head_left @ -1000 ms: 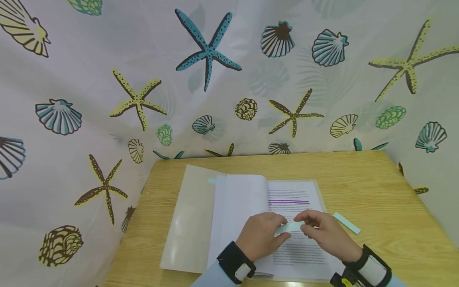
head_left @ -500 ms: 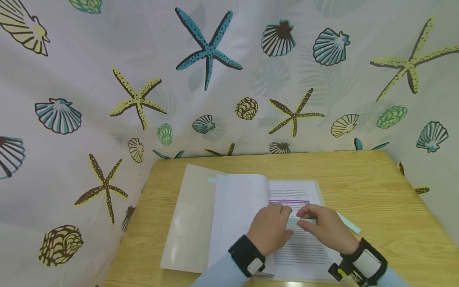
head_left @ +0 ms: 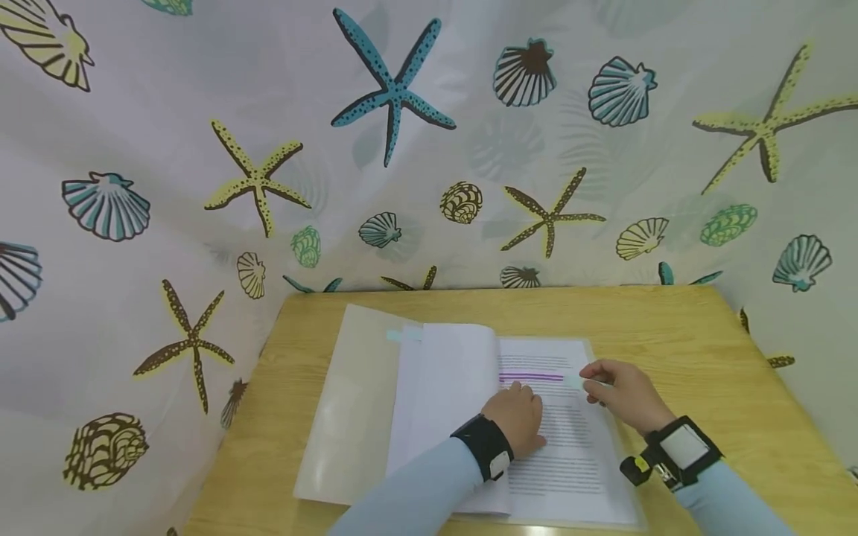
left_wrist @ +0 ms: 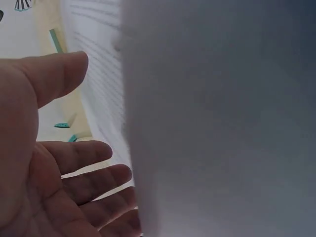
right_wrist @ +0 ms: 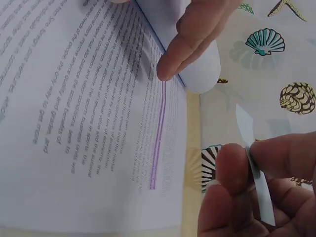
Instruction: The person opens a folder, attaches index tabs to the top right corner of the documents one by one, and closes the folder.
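Pale strip: the pale blue-green strip [right_wrist: 262, 190] is in the right hand [head_left: 623, 393], between thumb and forefinger, above the right side of the open booklet [head_left: 556, 469].
Right grip: the thumb and forefinger pinch the strip from its two sides; the other fingers are bent behind it.
Place in the grip: the fingertips hold the strip in its middle part, so one piece comes out past the tips and a longer piece goes back beside the curled fingers.
Direction: in the right wrist view, the long axis stands near to upright, with the top end leaning a little to the left and the lower end going toward the palm. In the head view, the free end points left, to the end of the purple lines [head_left: 532, 377].
Contact with page: I cannot tell if the strip touches the paper.
Left hand: the left hand [head_left: 516, 420] rests on the booklet near its fold, below the purple lines, thumb apart from the fingers; it holds no strip.
Upper left of booklet: a pale blue tab [head_left: 404, 335] lies at the cover's edge.
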{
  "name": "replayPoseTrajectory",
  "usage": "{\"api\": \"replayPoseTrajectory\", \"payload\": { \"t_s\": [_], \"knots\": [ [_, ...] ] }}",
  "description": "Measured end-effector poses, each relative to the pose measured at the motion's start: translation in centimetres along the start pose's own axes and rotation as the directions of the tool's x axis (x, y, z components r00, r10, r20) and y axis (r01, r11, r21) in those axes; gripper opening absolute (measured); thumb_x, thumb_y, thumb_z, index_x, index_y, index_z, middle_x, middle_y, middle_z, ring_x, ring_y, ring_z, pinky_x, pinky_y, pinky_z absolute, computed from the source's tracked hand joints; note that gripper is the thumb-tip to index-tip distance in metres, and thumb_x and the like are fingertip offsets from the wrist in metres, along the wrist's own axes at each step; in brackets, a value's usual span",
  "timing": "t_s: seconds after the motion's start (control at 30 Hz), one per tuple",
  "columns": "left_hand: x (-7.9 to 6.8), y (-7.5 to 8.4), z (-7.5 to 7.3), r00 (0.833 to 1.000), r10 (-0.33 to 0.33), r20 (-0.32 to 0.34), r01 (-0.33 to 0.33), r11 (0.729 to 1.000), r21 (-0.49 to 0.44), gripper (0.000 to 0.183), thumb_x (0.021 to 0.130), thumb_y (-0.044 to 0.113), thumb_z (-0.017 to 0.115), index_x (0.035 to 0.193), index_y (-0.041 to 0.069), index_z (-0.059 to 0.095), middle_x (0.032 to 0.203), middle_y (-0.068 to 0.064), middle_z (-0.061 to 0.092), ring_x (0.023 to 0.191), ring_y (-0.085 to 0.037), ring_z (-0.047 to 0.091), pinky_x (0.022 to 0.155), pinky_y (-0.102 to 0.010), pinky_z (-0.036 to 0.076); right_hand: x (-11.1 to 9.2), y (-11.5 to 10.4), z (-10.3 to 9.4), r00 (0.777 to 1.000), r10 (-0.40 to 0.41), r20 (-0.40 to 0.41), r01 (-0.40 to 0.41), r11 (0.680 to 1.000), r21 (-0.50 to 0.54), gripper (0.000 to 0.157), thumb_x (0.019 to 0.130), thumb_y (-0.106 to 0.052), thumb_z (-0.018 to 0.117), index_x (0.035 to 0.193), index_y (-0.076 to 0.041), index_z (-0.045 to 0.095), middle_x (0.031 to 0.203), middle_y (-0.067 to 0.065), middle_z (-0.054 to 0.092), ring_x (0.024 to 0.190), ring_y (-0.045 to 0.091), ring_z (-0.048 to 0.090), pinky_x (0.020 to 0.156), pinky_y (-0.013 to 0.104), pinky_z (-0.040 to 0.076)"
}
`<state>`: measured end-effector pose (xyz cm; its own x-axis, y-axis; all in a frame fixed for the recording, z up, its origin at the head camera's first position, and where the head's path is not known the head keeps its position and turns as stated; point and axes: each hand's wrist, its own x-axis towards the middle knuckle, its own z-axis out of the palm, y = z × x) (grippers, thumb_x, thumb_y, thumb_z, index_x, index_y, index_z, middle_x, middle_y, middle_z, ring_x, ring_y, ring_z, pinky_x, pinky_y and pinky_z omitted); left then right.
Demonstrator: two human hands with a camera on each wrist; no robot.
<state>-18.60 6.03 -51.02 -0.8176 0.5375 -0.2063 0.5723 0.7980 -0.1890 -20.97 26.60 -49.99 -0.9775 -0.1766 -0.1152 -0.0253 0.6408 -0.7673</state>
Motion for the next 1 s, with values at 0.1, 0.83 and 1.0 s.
{"api": "replayPoseTrajectory", "payload": {
  "t_s": [0.1,0.83,1.0],
  "knots": [
    [-0.1,0.2,0.5,0.999,-0.026,0.021,0.025,0.999,0.031,0.060,0.080,0.066,0.058,0.121,0.023,0.056,0.108,0.005,0.058,0.098,-0.013,0.051,0.087,-0.028,0.044,0.9,0.9,0.5,0.996,0.045,0.072,-0.055,0.989,0.135,0.024,0.092,-0.010,0.057,0.113,0.003,0.058,0.096,0.018,0.063,0.080,0.023,0.060,0.069,0.036,0.052],
    [-0.4,-0.1,3.4,0.997,-0.082,0.004,0.081,0.996,0.027,0.073,0.071,0.076,0.058,0.127,0.030,0.051,0.110,0.003,0.055,0.096,-0.021,0.051,0.085,-0.046,0.044,2.4,3.2,3.3,0.985,0.121,0.124,-0.129,0.990,0.054,0.018,0.090,-0.014,0.060,0.102,-0.001,0.060,0.086,0.009,0.060,0.076,0.020,0.054,0.065,0.032,0.047],
    [0.1,-0.1,3.8,0.998,-0.068,-0.010,0.069,0.997,0.032,0.073,0.071,0.077,0.057,0.126,0.029,0.052,0.111,0.002,0.056,0.096,-0.023,0.051,0.085,-0.046,0.044,2.7,3.8,2.8,0.986,0.132,0.099,-0.141,0.987,0.082,0.020,0.090,-0.013,0.059,0.108,-0.003,0.059,0.085,0.010,0.060,0.072,0.020,0.056,0.061,0.032,0.049]
  ]
}}
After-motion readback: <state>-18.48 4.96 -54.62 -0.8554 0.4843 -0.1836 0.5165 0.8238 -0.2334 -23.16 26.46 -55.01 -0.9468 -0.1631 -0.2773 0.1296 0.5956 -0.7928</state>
